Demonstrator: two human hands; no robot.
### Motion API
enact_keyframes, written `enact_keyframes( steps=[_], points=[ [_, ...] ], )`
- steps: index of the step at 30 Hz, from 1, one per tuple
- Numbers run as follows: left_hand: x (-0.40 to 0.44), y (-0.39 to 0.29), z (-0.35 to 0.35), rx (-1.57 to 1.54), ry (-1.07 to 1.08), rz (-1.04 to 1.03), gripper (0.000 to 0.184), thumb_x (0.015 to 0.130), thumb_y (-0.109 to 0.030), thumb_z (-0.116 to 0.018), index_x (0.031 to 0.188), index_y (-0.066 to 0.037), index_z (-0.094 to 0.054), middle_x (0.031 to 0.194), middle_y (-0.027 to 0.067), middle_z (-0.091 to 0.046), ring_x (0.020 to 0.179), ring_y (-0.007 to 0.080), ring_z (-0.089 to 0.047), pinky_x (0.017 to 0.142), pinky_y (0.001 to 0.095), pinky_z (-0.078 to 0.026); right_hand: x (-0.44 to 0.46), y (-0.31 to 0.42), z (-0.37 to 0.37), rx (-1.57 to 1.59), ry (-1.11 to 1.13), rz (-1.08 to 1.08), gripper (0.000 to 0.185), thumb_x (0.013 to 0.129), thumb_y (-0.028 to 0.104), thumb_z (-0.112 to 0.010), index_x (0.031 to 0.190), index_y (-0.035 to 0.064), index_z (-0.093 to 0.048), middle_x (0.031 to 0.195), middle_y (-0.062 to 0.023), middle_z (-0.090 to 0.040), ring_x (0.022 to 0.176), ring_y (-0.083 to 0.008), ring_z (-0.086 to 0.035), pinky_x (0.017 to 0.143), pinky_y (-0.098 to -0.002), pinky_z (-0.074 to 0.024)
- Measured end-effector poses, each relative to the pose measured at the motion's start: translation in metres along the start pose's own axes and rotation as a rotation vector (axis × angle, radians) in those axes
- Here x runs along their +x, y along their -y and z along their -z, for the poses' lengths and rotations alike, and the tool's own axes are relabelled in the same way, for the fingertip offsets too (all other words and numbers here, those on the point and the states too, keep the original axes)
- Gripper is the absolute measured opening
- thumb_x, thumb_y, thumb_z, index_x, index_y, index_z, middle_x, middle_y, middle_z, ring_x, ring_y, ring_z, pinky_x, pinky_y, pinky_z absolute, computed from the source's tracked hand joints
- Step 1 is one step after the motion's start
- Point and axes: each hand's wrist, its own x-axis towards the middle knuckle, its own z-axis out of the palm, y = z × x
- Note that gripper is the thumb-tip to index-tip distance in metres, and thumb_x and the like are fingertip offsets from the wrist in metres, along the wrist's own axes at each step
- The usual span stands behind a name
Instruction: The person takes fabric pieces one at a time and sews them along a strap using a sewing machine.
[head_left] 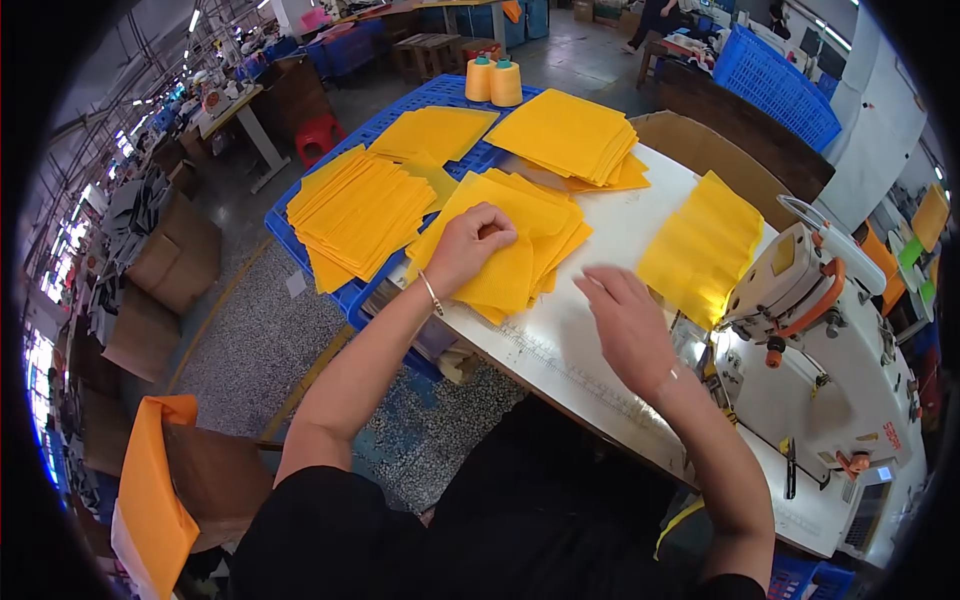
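Note:
My left hand (pixel 470 245) rests on the near middle pile of yellow fabric pieces (pixel 545 225), its fingers pinched together at the top piece; whether fabric is between them is too small to tell. My right hand (pixel 630 325) is over the white table (pixel 540 345), fingers apart and holding nothing, slightly blurred. To its right, a yellow piece (pixel 705 245) lies wavy, its lower end by the needle area of the white sewing machine (pixel 850 350). More yellow stacks lie at the left (pixel 360 215), at the back left (pixel 432 133) and at the back (pixel 560 135).
Two yellow thread cones (pixel 493 82) stand on the blue plastic crate (pixel 285 225) behind the stacks. A black tool (pixel 791 468) lies near the machine. Orange fabric (pixel 160 480) hangs over a brown box at the lower left. A person's legs (pixel 650 25) show at the back.

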Motion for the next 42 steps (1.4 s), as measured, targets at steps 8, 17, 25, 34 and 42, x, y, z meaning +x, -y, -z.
enact_keyframes(
  steps=[8, 17, 25, 34, 42],
  points=[
    [0.011, -0.021, 0.046, -0.473, -0.437, 0.149, 0.011, 0.098, -0.017, -0.061, 0.100, -0.006, -0.063, 0.094, 0.0013, -0.063, 0.079, 0.0092, -0.056, 0.070, 0.0190, -0.047, 0.048, -0.013, -0.088, -0.135, 0.033, 0.098, 0.042, 0.090, 0.005, -0.051, 0.131, 0.0065, -0.057, 0.137, -0.0095, -0.057, 0.135, -0.0276, -0.046, 0.110, -0.0379, -0.0386],
    [-0.032, -0.136, -0.066, -0.139, 0.050, -0.537, 0.006, 0.095, -0.010, -0.057, 0.098, -0.008, -0.053, 0.128, 0.0114, -0.065, 0.119, 0.0282, -0.057, 0.102, 0.0364, -0.043, -0.031, 0.049, -0.065, 0.095, -0.050, -0.045, 0.039, 0.104, 0.026, -0.044, 0.138, 0.0089, -0.054, 0.136, -0.0174, -0.058, 0.118, -0.0337, -0.059, 0.096, -0.0441, -0.0492],
    [-0.074, -0.071, -0.169, 0.374, 0.309, -0.783, 0.039, 0.095, -0.028, -0.060, 0.122, 0.000, -0.056, 0.146, 0.0166, -0.049, 0.137, 0.0337, -0.043, 0.116, 0.0452, -0.029, -0.151, 0.071, 0.108, 0.120, 0.338, -0.283, 0.034, 0.088, 0.011, -0.066, 0.121, 0.0050, -0.065, 0.125, -0.0133, -0.064, 0.111, -0.0311, -0.062, 0.096, -0.0388, -0.0502],
    [-0.048, -0.079, -0.187, 0.298, 0.380, -0.746, 0.048, 0.097, -0.034, -0.058, 0.131, -0.002, -0.054, 0.147, 0.0135, -0.048, 0.137, 0.0310, -0.041, 0.117, 0.0435, -0.029, -0.196, 0.032, 0.127, 1.007, -0.389, -1.316, 0.029, 0.089, 0.001, -0.066, 0.117, -0.0038, -0.062, 0.107, -0.0179, -0.065, 0.071, -0.0197, -0.063, 0.066, -0.0284, -0.0519],
    [-0.006, -0.101, -0.185, 0.324, 0.605, -0.804, 0.035, 0.092, -0.026, -0.066, 0.121, -0.007, -0.064, 0.132, 0.0037, -0.061, 0.117, 0.0219, -0.054, 0.102, 0.0338, -0.044, -0.237, -0.026, 0.148, 1.066, 0.172, -1.357, 0.020, 0.093, 0.008, -0.065, 0.106, -0.0069, -0.068, 0.056, -0.0035, -0.055, 0.037, -0.0096, -0.041, 0.040, -0.0205, -0.0351]
  ],
)
